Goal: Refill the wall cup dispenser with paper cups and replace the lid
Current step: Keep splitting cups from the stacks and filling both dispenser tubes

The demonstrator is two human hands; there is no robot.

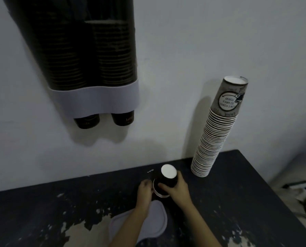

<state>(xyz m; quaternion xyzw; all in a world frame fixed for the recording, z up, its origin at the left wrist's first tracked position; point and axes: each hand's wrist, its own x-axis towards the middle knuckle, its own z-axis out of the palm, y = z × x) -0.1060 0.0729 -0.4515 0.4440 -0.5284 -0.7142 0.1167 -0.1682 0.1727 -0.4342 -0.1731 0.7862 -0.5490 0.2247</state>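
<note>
Both hands closed round a short stack of dark paper cups (166, 182) standing upside down on the worn black table (237, 202) — right hand (177, 188) wrapped about the wall, left hand (145, 190) pinching at the rolled rim. Probably light, thin-walled and easily crushed, so best taken low near the stiffer rim, with a gentle squeeze. Pale, rounded lid (157, 221) lying flat under the forearms; dispenser (95, 68) on the wall above, smoky tubes already ribbed with cups — tall tilted stack (214, 139) of lighter cups well apart to the right.

Open tabletop (237, 202) lay right of the hands; the tall cup stack (214, 136) blocked the back corner, the lid (148, 221) sat under both forearms, left side clear.
</note>
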